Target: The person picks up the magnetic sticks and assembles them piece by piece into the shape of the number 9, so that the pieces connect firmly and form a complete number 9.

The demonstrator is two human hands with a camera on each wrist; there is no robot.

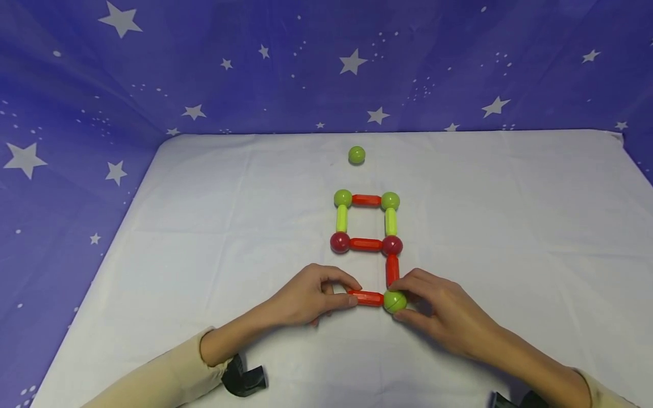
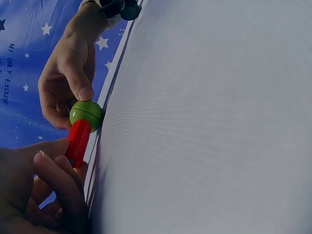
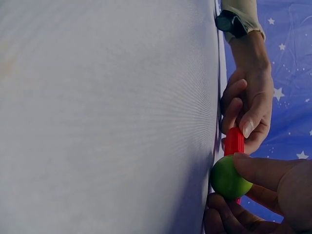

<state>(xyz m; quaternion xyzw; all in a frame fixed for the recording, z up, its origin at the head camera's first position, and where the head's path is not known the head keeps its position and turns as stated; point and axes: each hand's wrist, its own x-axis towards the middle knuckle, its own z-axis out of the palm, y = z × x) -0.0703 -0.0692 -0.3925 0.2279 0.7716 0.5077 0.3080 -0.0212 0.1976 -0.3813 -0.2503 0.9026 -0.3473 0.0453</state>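
Between thumb and fingers, my left hand pinches the left end of a red rod. Its right end meets a green ball, which my right hand grips from the right side. From that ball another red rod runs up to a dark red ball. Above lies a square: two dark red balls at its lower corners, joined by a red rod, and two green balls on top, joined by another red rod. Yellow-green rods form its sides.
A loose green ball sits beyond the square, near the far edge of the white-covered table. Blue cloth with stars hangs behind. A black wrist device is at the left sleeve.
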